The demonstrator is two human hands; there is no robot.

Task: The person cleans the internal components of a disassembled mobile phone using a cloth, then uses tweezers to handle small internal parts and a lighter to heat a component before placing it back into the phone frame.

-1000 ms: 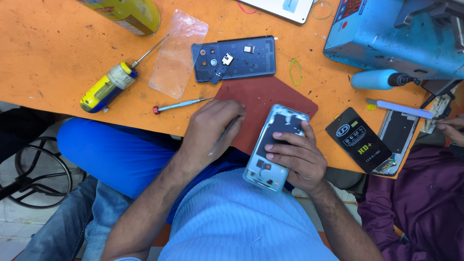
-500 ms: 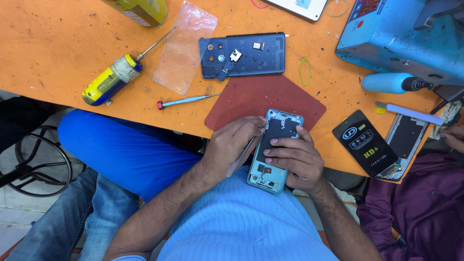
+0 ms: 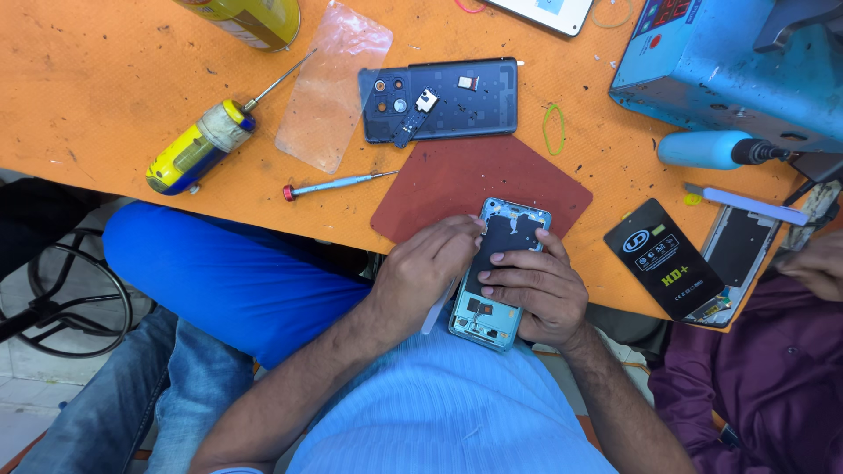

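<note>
An opened phone (image 3: 482,318) with a light blue frame and its inner parts showing is tilted against the orange table's (image 3: 105,88) near edge, over my lap. My right hand (image 3: 536,294) grips it from the right, fingers laid across its dark middle. My left hand (image 3: 421,272) presses on the phone's left edge and upper corner. A thin white plastic tool (image 3: 435,309) sticks out beneath this hand, beside the phone. The phone's top lies on a dark red mat (image 3: 492,171).
On the table lie a dark blue back cover (image 3: 457,110) with small parts on it, a red-tipped screwdriver (image 3: 334,185), a yellow-blue screwdriver (image 3: 198,149), a clear film (image 3: 332,88), a black battery (image 3: 663,259) and a blue machine (image 3: 729,61). Another person's hand (image 3: 812,263) is at the right.
My left hand has come off the red mat and onto the phone's left edge. The phone has slid slightly toward me in my right hand.
</note>
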